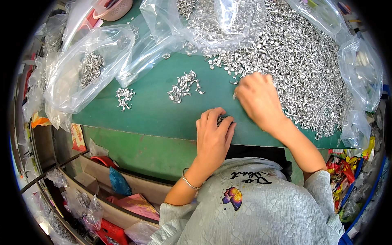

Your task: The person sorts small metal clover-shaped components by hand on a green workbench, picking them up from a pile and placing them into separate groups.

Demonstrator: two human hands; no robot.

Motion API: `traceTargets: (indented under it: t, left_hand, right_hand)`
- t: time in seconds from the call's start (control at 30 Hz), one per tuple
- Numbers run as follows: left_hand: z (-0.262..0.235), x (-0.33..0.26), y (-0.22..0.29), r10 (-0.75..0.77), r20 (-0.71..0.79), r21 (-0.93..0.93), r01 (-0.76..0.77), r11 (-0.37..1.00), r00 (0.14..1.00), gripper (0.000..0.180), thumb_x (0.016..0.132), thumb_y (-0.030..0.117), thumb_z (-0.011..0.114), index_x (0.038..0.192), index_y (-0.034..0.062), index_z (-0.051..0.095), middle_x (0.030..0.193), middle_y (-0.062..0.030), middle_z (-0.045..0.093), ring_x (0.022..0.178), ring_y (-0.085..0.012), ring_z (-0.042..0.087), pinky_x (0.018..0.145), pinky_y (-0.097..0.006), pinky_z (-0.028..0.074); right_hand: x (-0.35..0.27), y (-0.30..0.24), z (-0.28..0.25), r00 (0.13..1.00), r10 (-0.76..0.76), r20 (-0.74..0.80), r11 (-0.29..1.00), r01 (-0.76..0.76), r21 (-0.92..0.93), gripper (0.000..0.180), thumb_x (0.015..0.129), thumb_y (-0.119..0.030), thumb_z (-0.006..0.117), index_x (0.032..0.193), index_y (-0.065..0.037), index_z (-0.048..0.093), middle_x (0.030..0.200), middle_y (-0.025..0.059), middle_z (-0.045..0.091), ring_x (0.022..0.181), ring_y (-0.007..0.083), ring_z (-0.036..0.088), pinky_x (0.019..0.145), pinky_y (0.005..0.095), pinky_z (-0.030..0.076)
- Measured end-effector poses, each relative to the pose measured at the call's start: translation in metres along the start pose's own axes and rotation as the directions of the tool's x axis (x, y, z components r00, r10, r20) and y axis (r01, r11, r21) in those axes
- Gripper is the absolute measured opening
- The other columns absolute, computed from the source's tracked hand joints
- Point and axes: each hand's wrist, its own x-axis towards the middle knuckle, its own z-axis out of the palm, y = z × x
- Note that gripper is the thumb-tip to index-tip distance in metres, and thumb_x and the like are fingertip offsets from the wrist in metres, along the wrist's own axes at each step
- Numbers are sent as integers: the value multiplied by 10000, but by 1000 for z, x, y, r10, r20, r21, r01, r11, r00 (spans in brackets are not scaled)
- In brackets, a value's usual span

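Note:
Near the table's front edge, my left hand (pixel 211 134) curls its fingers around a few small silvery metal pieces (pixel 221 120), mostly hidden by the fingers. My right hand (pixel 259 98) is at the left edge of a big heap of small curved silvery metal pieces (pixel 310 69). Its fingers are closed together and slightly blurred; what sits at their tips is too small to make out. Left of my hands lie a loose cluster of the curved pieces (pixel 184 86) and a smaller cluster (pixel 124 98), both on the green tabletop (pixel 155 118).
Clear plastic bags (pixel 122 53) lie over the table's far left, one holding ring-like metal pieces (pixel 92 68). A pink basket (pixel 115 10) stands at the back left. Below the table's left side is an open drawer (pixel 94 179) with a blue bag (pixel 119 181). Colourful packets (pixel 341 171) fill the lower right.

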Motion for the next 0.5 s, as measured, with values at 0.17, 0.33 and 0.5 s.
traceTargets:
  t: [0.17, 0.33, 0.5]
  left_hand:
    - [-3, -3, 0, -40, -40, -16, 39, 999, 998, 275, 731, -31, 734, 982, 42, 649, 1079, -106, 572, 1023, -289, 548, 851, -387, 405]
    - [-6, -1, 6, -27, -24, 2, 27, 1000, 999, 275, 740, -30, 730, 990, 46, 645, 1101, -115, 576, 1051, -301, 549, 876, -390, 399]
    - [-5, -3, 1, -61, -44, -34, 59, 998, 997, 274, 752, -10, 732, 1005, 46, 642, 1124, -116, 577, 1069, -302, 540, 885, -399, 391]
  right_hand:
    - [13, 3, -12, 961, 237, -140, 970, -241, -18, 133, 791, -75, 679, 909, -41, 630, 1028, 91, 561, 1001, 274, 498, 836, 400, 382]
    - [21, 4, -3, 984, 157, -87, 985, -150, 80, 165, 783, -92, 699, 921, -33, 629, 1003, 87, 548, 983, 274, 492, 837, 390, 384]
    - [20, 13, -6, 982, 188, -32, 976, -183, 119, 159, 783, -106, 715, 913, -37, 655, 982, 69, 559, 982, 262, 491, 843, 380, 385]
